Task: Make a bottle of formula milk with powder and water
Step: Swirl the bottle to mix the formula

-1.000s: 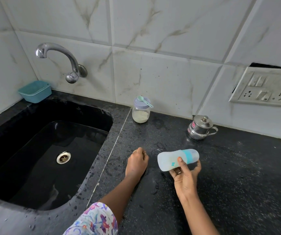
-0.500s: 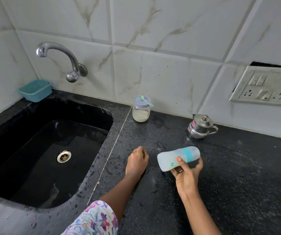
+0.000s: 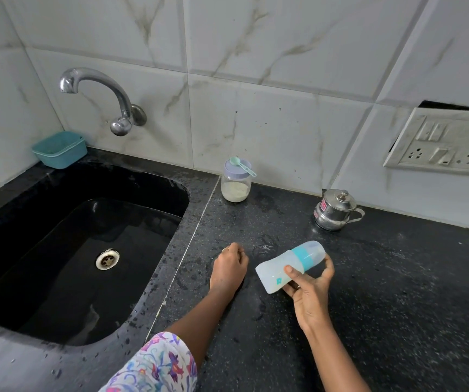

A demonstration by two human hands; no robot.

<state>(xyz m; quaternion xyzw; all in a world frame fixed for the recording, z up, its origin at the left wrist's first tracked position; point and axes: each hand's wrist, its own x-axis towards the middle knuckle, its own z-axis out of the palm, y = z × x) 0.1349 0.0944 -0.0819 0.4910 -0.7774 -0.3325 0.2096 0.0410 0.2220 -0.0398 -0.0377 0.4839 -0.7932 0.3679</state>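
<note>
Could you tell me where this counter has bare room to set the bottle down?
Bare counter lies right of the right hand, and between powder jar and steel pot. Crowded around left hand and bottle.

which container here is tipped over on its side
The baby bottle, held nearly sideways in the right hand above the counter; the powder jar and the lidded steel pot both stand upright by the wall.

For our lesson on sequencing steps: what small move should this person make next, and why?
Probably stand the bottle upright on the counter: the right hand holds it tilted and capped, while the powder jar is shut, scoop on its lid.
</note>
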